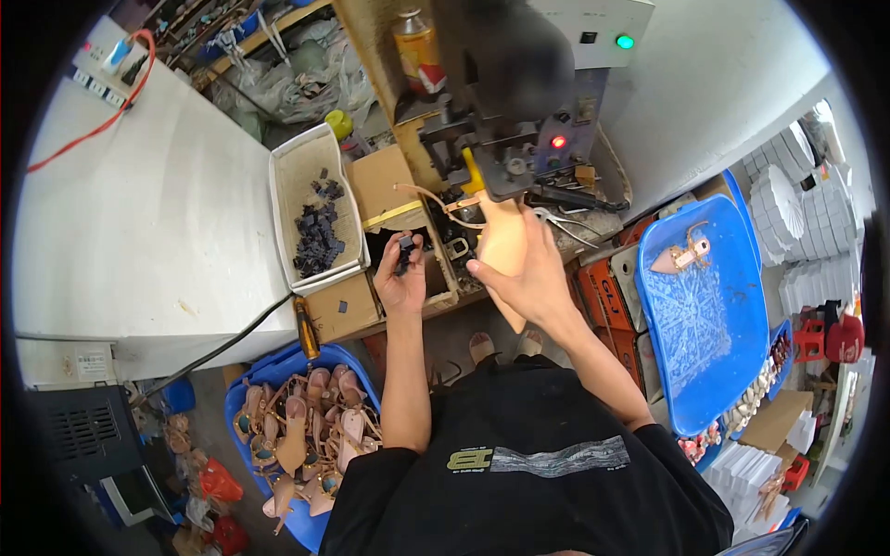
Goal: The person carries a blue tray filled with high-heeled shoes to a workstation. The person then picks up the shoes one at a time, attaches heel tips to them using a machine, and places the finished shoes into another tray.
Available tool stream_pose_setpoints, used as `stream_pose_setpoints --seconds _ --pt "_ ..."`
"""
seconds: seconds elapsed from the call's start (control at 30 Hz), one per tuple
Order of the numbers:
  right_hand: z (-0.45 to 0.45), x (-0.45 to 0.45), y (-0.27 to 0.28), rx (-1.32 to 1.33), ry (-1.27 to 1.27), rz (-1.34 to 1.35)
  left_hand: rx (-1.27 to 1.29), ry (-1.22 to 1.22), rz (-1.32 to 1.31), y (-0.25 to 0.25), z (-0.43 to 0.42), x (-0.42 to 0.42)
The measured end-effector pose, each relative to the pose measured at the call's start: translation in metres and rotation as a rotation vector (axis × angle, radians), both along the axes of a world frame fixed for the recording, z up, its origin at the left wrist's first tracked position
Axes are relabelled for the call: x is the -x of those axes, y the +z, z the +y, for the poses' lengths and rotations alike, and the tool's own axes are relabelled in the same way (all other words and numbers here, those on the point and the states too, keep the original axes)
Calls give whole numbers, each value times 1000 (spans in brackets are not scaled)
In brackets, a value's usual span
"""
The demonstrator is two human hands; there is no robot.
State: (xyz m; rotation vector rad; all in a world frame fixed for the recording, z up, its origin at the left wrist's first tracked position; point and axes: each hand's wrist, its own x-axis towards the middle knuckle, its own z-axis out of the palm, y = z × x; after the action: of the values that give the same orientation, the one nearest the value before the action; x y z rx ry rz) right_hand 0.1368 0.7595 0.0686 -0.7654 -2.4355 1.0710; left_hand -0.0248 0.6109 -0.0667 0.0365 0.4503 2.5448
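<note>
My right hand [533, 278] grips a strappy tan sandal [503, 236], its pale sole facing up and its heel end under the head of a dark bench machine [505, 171]. Thin straps hang off the sandal's left side. My left hand [401, 278] is closed around several small black blocks [405, 252], palm up, above a cardboard box [443, 295]. Left of that hand, a white box [357, 246] holds a heap of similar black blocks [318, 236]. The machine's head hides the sandal's heel.
A blue tub [243, 435] full of sandals stands at lower left, and a screwdriver [306, 326] lies by its edge. At right, a blue basin [654, 343] holds one sandal [681, 257]. Pliers [567, 222] lie beside the machine. A spray can [419, 51] stands behind.
</note>
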Motion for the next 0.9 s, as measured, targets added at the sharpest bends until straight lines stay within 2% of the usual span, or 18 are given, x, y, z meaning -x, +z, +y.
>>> stream_pose_setpoints --seconds 0.07,0.13,0.2,0.3,0.4,0.5,0.53,0.57,0.6,0.63,0.67,0.7,0.77,0.83,0.9 --pt "3 -1 -2 -28 4 17 -37 16 -2 -4 1 0" --pt "1 -1 -2 4 -16 -19 -80 -3 -156 -2 -3 6" --pt "0 -3 2 60 -39 -33 -188 36 -114 -17 -2 12" --pt "1 -7 7 153 -33 -25 -222 0 -174 -20 -7 19" --pt "9 -34 -4 258 44 96 -250 -51 -127 -14 -11 22" --pt "25 -108 -6 252 109 315 -315 -86 -303 -20 -21 29" --pt "35 -141 -1 144 82 368 -328 -93 -321 -13 -19 24" --pt "35 -172 -13 470 -210 483 -312 -106 -282 -14 -19 26" --pt "45 -197 -18 665 -452 612 -294 -111 -243 -16 -19 25" --pt "72 -223 -6 478 -598 474 -287 -89 -209 -10 -14 20" --pt "98 -245 -18 457 -713 377 -307 -102 -231 -9 -13 19" --pt "132 -269 -38 -163 -735 116 -330 -117 -252 -10 -14 21" --pt "195 -300 -93 -296 -789 -24 -304 -63 -253 -3 -10 17" --pt "259 -321 -174 -306 -851 -210 -180 -58 -182 -8 -9 22" --pt "303 -327 -229 -258 -885 -354 -21 27 -124 -6 -6 19"
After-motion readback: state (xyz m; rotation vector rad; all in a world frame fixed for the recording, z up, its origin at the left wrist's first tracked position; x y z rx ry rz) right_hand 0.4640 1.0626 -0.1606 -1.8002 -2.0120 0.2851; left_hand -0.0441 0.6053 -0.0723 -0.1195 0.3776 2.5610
